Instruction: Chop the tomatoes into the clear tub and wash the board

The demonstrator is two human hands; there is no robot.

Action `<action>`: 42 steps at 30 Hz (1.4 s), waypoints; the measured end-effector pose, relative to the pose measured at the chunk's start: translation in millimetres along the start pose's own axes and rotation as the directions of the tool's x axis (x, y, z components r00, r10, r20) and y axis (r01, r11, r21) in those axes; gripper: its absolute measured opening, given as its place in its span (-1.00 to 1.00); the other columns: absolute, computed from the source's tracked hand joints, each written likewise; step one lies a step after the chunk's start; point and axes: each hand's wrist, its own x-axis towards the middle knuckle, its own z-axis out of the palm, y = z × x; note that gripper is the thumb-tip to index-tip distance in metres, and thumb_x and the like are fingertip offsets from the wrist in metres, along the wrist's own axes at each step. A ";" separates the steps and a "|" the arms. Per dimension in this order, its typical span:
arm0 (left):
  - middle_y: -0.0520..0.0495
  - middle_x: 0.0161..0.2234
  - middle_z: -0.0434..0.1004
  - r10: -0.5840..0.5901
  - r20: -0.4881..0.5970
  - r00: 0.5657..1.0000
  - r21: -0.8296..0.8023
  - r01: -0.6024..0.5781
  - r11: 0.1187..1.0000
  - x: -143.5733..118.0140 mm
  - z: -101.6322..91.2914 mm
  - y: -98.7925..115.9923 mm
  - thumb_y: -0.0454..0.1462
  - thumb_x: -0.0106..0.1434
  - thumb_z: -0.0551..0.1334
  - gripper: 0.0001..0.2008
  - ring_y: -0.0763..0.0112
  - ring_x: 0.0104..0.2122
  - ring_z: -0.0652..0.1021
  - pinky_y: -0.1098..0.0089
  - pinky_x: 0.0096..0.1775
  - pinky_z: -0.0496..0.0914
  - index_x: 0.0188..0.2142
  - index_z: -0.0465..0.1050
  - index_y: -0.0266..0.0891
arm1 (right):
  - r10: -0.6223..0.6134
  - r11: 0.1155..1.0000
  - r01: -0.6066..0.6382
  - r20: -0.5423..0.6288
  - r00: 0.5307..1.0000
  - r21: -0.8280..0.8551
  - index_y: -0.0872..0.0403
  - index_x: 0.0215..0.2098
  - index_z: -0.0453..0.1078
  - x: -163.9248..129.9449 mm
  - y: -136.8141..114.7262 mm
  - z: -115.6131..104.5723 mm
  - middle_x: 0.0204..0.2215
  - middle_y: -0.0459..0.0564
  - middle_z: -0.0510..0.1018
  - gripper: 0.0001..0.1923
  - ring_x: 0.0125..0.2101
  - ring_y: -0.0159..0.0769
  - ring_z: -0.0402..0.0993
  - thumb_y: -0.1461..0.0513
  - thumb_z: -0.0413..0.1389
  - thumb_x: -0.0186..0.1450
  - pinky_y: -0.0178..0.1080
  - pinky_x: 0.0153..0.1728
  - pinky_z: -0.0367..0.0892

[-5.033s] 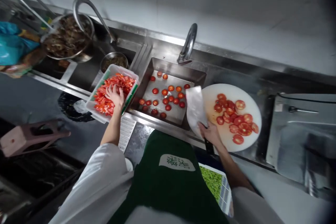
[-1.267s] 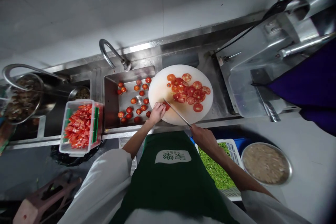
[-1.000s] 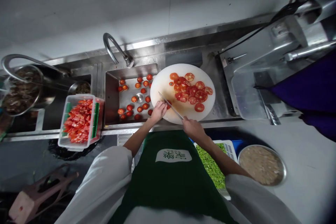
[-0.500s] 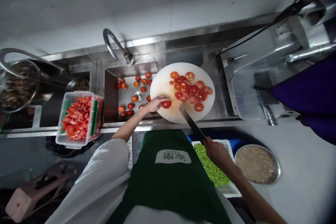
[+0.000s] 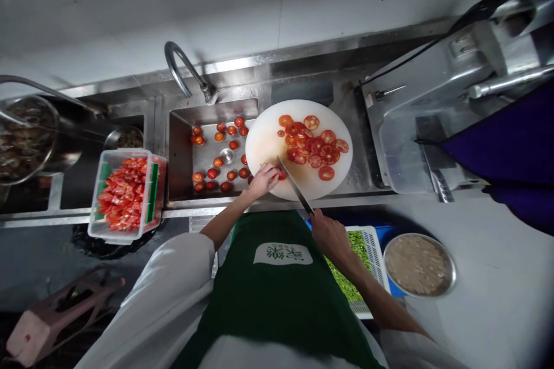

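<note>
The left hand (image 5: pixel 263 179) has its fingers curled over a small red tomato (image 5: pixel 281 174), pinning it at the near-left edge of the round white cutting board (image 5: pixel 268 138). The right hand (image 5: pixel 328 233) is wrapped tight around the handle of a knife (image 5: pixel 294 185) — its blade slants up across the board's near edge and meets the tomato. Only a sliver of the tomato shows, glossy and red. Flat tomato slices (image 5: pixel 315 146) lie heaped toward the board's far-right edge — pale-seeded, overlapping.
</note>
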 end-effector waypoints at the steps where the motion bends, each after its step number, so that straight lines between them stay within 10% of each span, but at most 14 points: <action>1: -0.15 -0.14 0.50 0.008 0.012 1.000 0.006 -0.008 1.000 1.2 -0.2 -0.7 -0.32 0.51 0.16 -0.85 0.23 -0.10 0.50 0.18 0.04 0.47 -0.16 0.52 -0.20 | -0.008 1.000 0.008 0.004 1.000 -0.014 0.15 0.09 0.38 1.4 -3.6 -3.9 -0.24 0.23 0.70 -0.65 -0.17 -0.03 0.73 0.22 -0.21 0.64 -0.20 -0.22 0.40; 10: -0.18 -0.07 0.51 0.026 -0.012 1.000 -0.007 -0.026 1.000 -0.1 6.8 -5.7 -0.31 0.52 0.16 -0.85 0.20 -0.04 0.51 0.14 0.08 0.46 -0.09 0.53 -0.19 | -0.087 0.996 0.086 -0.057 0.995 -0.028 0.21 0.16 0.35 57.1 -30.2 -30.5 -0.16 0.31 0.68 -0.65 -0.05 -0.01 0.70 0.27 -0.19 0.60 -0.20 -0.12 0.41; 17: -0.19 -0.10 0.52 0.014 0.006 1.000 -0.039 -0.013 0.999 -0.9 1.9 -5.2 -0.29 0.54 0.16 -0.84 0.21 -0.08 0.53 0.15 0.07 0.48 -0.10 0.54 -0.20 | 0.010 1.000 -0.014 0.152 0.988 0.024 0.14 0.05 0.38 -18.0 35.1 28.5 -0.29 0.18 0.68 -0.68 -0.21 -0.04 0.71 0.24 -0.19 0.61 -0.22 -0.27 0.31; 23: -0.20 -0.05 0.56 0.088 0.242 0.966 -0.090 -0.068 0.994 34.1 -39.3 -12.6 -0.30 0.51 0.17 -0.78 0.21 -0.04 0.59 0.20 0.07 0.51 -0.03 0.61 -0.18 | 0.095 0.938 -0.083 -0.019 0.995 0.336 0.07 -0.19 0.40 -36.2 84.0 72.9 -0.44 0.12 0.64 -0.75 -0.39 -0.06 0.64 0.17 -0.07 0.52 -0.21 -0.38 0.25; 31: -0.21 0.08 0.59 0.275 0.654 0.705 -0.127 -0.255 0.958 90.5 -51.2 -18.0 -0.35 0.43 0.23 -0.75 0.10 0.12 0.57 0.15 0.22 0.44 -0.03 0.67 -0.13 | 0.243 0.216 -0.028 -0.026 0.970 0.976 -0.10 -0.50 0.15 33.2 0.9 116.2 -0.76 -0.13 0.32 -0.41 -0.73 -0.29 0.28 -0.37 0.02 0.27 -0.24 -0.63 0.22; 42: -0.21 -0.01 0.53 0.362 0.712 0.601 -0.117 -0.407 0.906 99.5 -45.4 -24.3 -0.27 0.47 0.25 -0.78 0.08 0.03 0.56 0.13 0.18 0.41 0.04 0.61 -0.18 | 0.426 -0.306 0.163 -0.018 0.905 0.938 -0.11 -0.41 0.07 75.5 -106.7 132.1 -0.75 -0.28 0.25 -0.28 -0.77 -0.40 0.19 -0.47 0.18 0.12 -0.30 -0.76 0.17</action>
